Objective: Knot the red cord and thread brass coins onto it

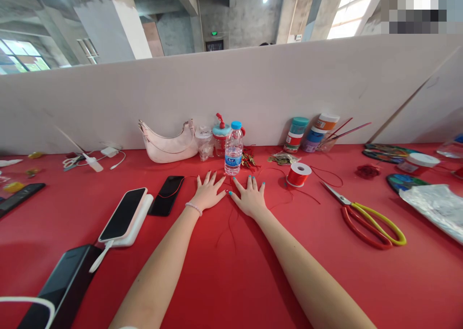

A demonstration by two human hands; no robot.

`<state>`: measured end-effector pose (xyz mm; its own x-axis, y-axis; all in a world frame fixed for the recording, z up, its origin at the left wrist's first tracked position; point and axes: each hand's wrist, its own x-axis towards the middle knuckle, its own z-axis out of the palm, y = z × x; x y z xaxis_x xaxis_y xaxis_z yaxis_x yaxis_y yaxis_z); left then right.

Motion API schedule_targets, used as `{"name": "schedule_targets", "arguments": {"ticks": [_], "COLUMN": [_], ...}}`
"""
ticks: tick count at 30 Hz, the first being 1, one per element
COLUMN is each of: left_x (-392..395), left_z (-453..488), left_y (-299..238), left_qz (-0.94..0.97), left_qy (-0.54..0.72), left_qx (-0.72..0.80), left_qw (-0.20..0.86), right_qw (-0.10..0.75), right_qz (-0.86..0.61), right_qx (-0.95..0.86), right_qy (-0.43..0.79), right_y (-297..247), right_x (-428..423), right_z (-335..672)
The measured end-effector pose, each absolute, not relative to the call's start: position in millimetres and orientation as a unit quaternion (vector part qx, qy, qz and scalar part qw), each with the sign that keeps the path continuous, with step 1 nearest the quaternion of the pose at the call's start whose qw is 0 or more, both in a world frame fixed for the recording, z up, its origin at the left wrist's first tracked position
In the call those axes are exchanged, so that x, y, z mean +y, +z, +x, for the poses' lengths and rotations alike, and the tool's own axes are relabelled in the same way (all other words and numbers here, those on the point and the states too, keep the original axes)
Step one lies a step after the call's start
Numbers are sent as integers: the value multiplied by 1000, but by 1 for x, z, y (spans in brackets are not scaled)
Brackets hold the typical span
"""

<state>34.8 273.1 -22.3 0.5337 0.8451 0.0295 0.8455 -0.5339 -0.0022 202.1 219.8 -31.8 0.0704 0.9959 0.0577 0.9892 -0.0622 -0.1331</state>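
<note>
My left hand (208, 193) lies flat on the red table (231, 271), fingers spread, a bead bracelet on its wrist. My right hand (250, 196) lies flat beside it, fingers spread, thumbs almost touching. Neither holds anything. Thin red threads (231, 223) run across the cloth under and below the hands. A water bottle (233, 149) with a blue cap stands just beyond the fingertips. A spool of red thread (298, 174) sits to the right of my right hand.
Yellow-and-red scissors (369, 216) lie at the right. Left are a black phone (167, 195), a phone on a white power bank (126, 216) and a dark power bank (61, 285). A white handbag (168, 145), paint jars (307, 133) and brushes line the partition wall (231, 92).
</note>
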Motion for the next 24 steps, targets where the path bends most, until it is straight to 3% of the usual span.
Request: {"name": "schedule_targets", "arguments": {"ticks": [24], "left_x": [273], "left_z": [35], "left_y": [-22], "left_qz": [-881], "left_qy": [-29], "left_qx": [-473], "left_qw": [0], "right_qw": [100], "right_qz": [-705], "right_qx": [-701], "right_qy": [37], "right_y": [-31], "right_x": [219], "right_z": [202]}}
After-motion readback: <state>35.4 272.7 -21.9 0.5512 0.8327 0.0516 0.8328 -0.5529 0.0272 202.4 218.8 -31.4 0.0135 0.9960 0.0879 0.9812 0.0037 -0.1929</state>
